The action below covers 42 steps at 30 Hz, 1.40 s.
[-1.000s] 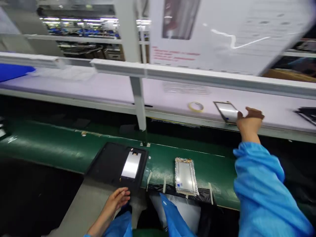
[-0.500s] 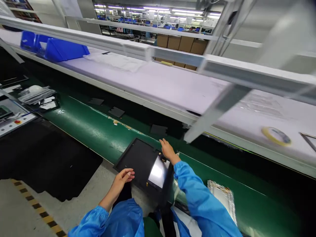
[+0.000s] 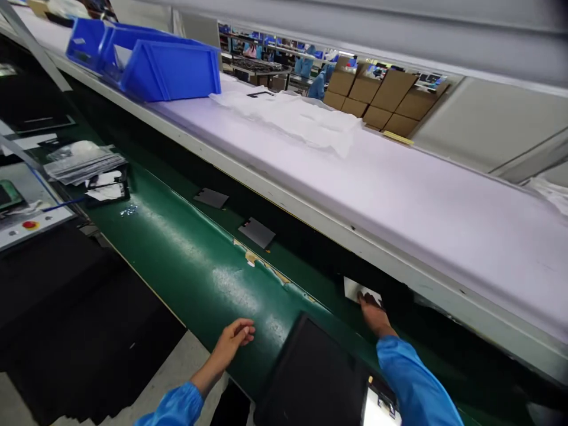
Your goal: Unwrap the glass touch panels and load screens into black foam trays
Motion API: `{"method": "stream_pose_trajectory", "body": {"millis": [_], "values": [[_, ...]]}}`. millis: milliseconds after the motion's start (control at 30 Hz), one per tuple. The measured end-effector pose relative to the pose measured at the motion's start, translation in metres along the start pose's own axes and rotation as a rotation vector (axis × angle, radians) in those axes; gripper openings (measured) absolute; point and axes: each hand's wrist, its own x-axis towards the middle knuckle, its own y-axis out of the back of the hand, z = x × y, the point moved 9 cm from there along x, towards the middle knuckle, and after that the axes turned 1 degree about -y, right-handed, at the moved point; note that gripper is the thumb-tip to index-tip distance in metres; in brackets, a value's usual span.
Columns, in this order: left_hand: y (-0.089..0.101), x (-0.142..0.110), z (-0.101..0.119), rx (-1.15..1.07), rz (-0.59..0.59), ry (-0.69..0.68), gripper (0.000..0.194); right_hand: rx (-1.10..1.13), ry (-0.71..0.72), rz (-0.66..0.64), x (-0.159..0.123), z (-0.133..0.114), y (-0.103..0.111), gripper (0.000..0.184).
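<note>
My right hand [image 3: 373, 312] reaches under the white shelf, its fingers on a thin rectangular panel [image 3: 354, 289] with a bright, shiny face. The panel's near end is hidden by the fingers. My left hand [image 3: 235, 339] hovers over the green bench, holding nothing, its fingers loosely bent and apart. Between my arms lies a black tray [image 3: 317, 378]. At its lower right, partly cut off by the frame edge, is a bright screen panel [image 3: 379, 411] with a small gold-coloured connector tab.
Two grey panels [image 3: 257, 232] lie farther left on the green bench [image 3: 190, 248]. The white shelf [image 3: 377, 189] overhangs the bench's back, with blue bins [image 3: 173, 71] on it. A stack of thin plates [image 3: 86, 165] sits far left, beside a machine with a red button [image 3: 30, 225].
My right hand has moved from the screen panel on the tray to the thin panel under the shelf. The view has swung, so the tray now appears lower and farther right.
</note>
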Motion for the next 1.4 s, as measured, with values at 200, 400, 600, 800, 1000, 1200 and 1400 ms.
{"method": "stream_pose_trajectory", "body": {"millis": [200,400,600,800,1000,1200,1400], "values": [[-0.054,0.031,0.019,-0.151,-0.179,0.090,0.050,0.268,-0.185,-0.068,0.004,-0.063,0.053,0.043],[-0.060,0.045,0.072,-0.590,-0.228,0.059,0.066,0.916,0.120,-0.350,-0.022,-0.293,0.045,0.046],[0.067,0.043,0.061,-0.682,0.110,0.022,0.065,0.418,0.281,-0.274,0.087,-0.409,0.018,0.045],[0.127,0.027,0.044,-0.626,0.209,0.054,0.071,-0.156,0.288,-0.407,0.151,-0.460,-0.052,0.086],[0.128,0.024,0.042,-0.707,0.209,0.072,0.072,-0.196,0.326,-0.327,0.147,-0.458,-0.019,0.062],[0.090,0.030,0.063,-0.774,0.122,0.048,0.052,-0.058,0.401,-0.219,0.075,-0.433,0.055,0.056],[0.009,0.005,0.081,-0.857,0.003,0.056,0.039,0.217,0.599,0.153,-0.128,-0.447,0.096,0.073]]}}
